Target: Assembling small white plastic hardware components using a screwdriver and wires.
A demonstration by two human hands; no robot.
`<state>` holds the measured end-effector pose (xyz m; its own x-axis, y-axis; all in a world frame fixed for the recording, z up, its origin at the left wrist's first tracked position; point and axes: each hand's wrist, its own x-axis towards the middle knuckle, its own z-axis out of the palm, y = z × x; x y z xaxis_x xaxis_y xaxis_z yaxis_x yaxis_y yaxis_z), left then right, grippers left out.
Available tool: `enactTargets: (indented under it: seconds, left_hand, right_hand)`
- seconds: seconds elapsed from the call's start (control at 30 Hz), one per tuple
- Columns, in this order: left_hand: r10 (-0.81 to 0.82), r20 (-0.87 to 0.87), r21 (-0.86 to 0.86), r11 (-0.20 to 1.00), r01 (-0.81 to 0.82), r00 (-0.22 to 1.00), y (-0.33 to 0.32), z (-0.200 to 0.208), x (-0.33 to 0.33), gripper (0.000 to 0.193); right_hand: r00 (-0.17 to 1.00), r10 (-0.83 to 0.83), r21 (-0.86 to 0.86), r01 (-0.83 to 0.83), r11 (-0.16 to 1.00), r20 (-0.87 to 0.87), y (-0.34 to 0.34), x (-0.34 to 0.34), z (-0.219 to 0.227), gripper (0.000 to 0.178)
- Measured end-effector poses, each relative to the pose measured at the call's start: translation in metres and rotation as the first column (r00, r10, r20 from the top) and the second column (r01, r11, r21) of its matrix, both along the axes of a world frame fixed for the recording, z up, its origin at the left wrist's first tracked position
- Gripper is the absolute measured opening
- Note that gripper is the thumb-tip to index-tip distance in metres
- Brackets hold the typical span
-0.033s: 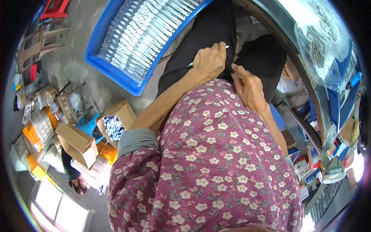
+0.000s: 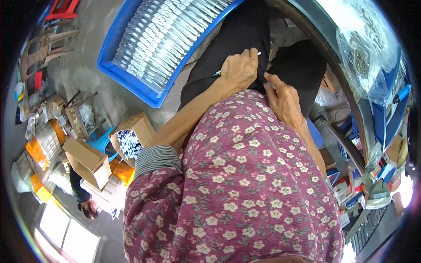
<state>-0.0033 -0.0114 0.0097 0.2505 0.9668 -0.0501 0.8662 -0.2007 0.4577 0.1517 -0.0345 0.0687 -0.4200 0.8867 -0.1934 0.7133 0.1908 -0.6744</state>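
Note:
My left hand (image 2: 239,70) is closed over my dark-trousered lap. A slim, pale silvery rod-like piece (image 2: 217,73) runs through its grip, and both ends stick out past the fingers. Its exact kind does not show. Close by on the right, my right hand (image 2: 284,100) has bent fingers, with thumb and forefinger drawn together near the left knuckles. Whatever it may pinch is hidden. Beyond my left hand, a blue tray (image 2: 131,90) holds rows of slim silvery pieces (image 2: 164,30) with pale oval parts.
A worktable edge (image 2: 346,83) curves along the right, bearing a clear plastic bag (image 2: 362,61) of small metal parts. At the left stand an open carton of blue-and-white pieces (image 2: 130,143), another cardboard box (image 2: 90,164), a brown chair (image 2: 41,50) and, farther off, a person (image 2: 83,195).

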Motion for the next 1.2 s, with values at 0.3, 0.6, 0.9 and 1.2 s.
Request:
enactTargets:
  seconds: [0.3,0.6,0.9,1.2]
  left_hand:
    - [0.014,0.013,0.0,1.0,-0.014,1.0,0.001,-0.006,-0.005,0.015]
    - [0.031,0.013,0.029,0.999,-0.031,0.999,0.006,-0.007,-0.002,0.016]
    - [0.059,0.045,0.054,0.997,-0.062,0.997,0.001,-0.004,0.0,0.014]
    - [0.333,0.517,-0.07,0.935,-0.349,0.789,0.011,0.03,-0.038,0.02]
  right_hand:
    - [0.809,-0.565,-0.696,0.312,0.647,-0.162,0.013,-0.012,0.011,0.027]
    - [0.302,-0.951,-0.997,-0.051,0.051,-0.064,0.015,0.002,-0.005,0.038]
    - [0.585,-0.76,-0.864,0.189,0.466,-0.282,0.005,0.0,0.007,0.03]
    - [0.509,-0.764,-0.824,0.17,0.541,-0.397,-0.01,0.027,-0.024,0.027]
